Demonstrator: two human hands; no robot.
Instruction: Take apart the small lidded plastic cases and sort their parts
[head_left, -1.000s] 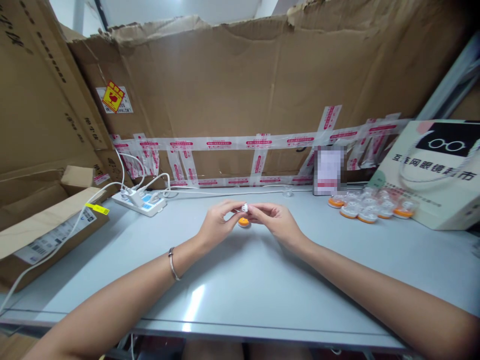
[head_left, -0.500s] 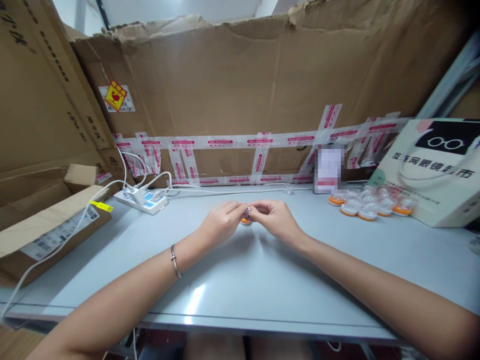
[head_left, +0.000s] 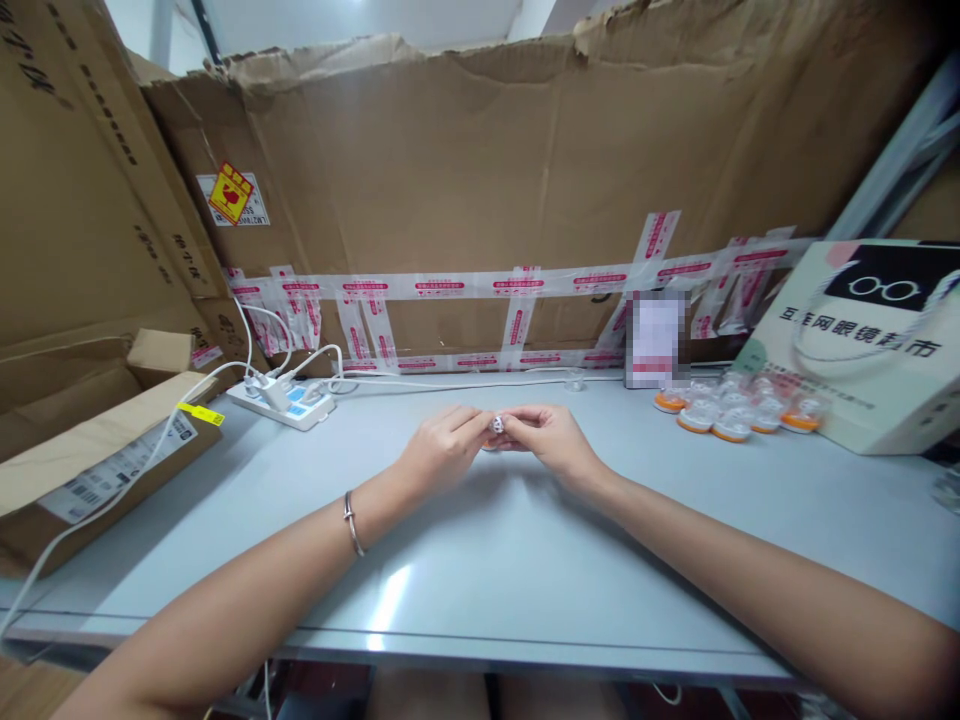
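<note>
Head view. Small white rounded piece with dark markings, between the hands, above the smooth pale-grey tabletop. Bare right hand: thumb and fingers pinching it. Bare left hand: fingers together, tips against it; thumb hidden, cannot tell if pinching. Best handled with light, opposed fingertip pressure, wrists steady, low over the surface.

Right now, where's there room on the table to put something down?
On the table, there's bare room between the arms; more between the left hand and the power strip, and between the right hand and the clear-topped pieces. It's crowded where both hands meet at the white piece, and where those pieces bunch by the bag.
</note>
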